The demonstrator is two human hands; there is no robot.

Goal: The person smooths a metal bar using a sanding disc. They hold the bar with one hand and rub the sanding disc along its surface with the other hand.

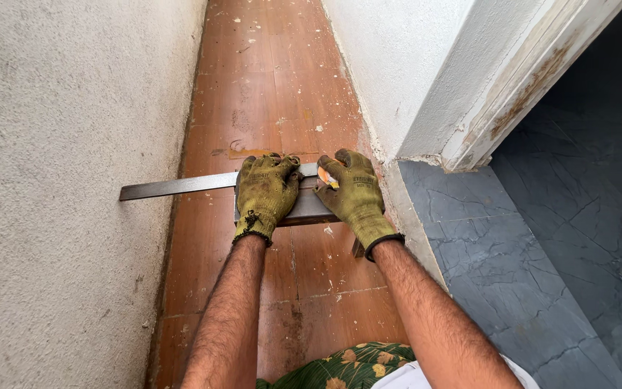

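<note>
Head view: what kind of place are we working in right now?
Probably a narrow corridor or balcony in a home under renovation. Rough plastered walls flank reddish floor tiles littered with debris, beside a worn door frame. Both gloved hands, left hand and right hand, press a metal straightedge on the floor.

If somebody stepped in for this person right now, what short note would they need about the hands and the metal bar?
Left hand: gloved, pressed flat on the metal straightedge.
Right hand: gloved, holding a small orange marker at the bar's edge.
The bar lies across the brown tiled floor, its left end against the rough wall, beside a grey tile step.
Done: bar laid and pinned.
Left: no drawn line is visible.
</note>
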